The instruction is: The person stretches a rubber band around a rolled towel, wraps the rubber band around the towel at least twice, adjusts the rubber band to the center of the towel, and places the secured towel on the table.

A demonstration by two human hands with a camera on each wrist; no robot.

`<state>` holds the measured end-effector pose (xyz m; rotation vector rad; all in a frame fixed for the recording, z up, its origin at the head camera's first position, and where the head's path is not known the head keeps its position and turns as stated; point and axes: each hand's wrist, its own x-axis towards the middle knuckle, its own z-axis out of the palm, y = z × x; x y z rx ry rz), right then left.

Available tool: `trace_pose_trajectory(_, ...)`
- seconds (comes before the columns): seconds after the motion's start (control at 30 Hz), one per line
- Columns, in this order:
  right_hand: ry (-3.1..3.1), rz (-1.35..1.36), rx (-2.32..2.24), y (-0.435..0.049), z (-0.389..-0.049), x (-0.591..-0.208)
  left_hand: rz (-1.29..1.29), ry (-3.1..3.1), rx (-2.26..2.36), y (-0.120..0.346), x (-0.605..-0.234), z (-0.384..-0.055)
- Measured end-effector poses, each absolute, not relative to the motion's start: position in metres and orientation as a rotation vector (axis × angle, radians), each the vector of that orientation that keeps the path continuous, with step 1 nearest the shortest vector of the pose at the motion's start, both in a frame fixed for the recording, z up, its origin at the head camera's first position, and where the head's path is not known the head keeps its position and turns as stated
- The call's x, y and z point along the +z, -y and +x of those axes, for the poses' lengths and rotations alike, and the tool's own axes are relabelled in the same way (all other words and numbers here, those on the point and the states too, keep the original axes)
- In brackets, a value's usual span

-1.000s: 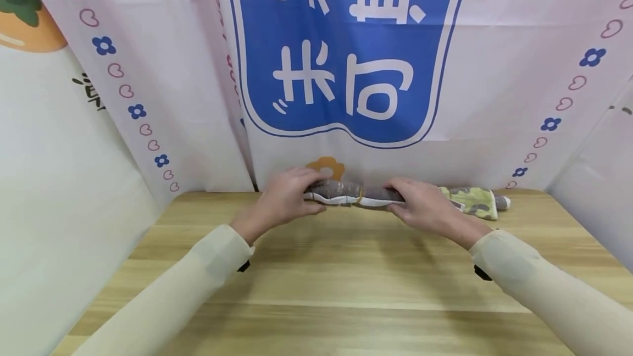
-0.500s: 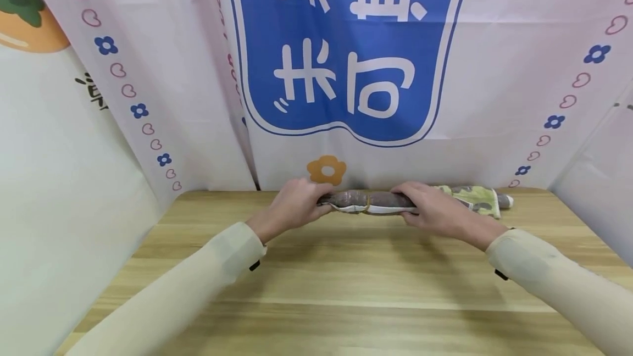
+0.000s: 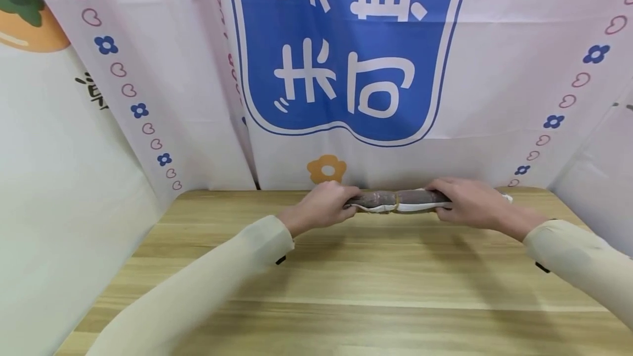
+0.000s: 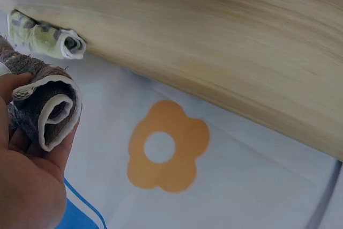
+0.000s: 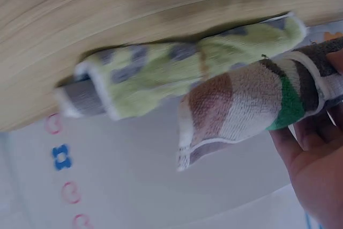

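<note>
A rolled-up grey-brown towel (image 3: 376,200) with white edging lies across between my two hands, a thin yellowish band round its middle. My left hand (image 3: 323,205) grips its left end, thumb and fingers round the roll. The right hand (image 3: 470,203) grips it further right. In the left wrist view the end of the rolled towel (image 4: 56,111) shows its spiral layers. The right wrist view has the other end of this towel (image 5: 236,105), with brown, white and green patches. Just behind it is a second rolled towel (image 5: 155,73), yellow-green with grey spots, mostly hidden in the head view.
The wooden table (image 3: 346,279) ends at a white printed cloth (image 3: 494,98) hanging behind it. The spotted towel lies along the table's back edge, against that cloth. A white side panel (image 3: 64,191) stands to the left.
Both hands have moved to the right, carrying the grey-brown towel with them. The right hand and towel now cover most of the spotted towel in the head view.
</note>
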<state>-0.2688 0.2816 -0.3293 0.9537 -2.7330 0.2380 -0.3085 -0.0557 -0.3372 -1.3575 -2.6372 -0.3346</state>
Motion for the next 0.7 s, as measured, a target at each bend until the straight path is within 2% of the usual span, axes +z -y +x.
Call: trace_pose_trajectory(0.7,2.882,0.827,0.115,-0.361,-0.271,-0.348,-1.377,2.740,-0.376,-0.024,-0.362,-0.320)
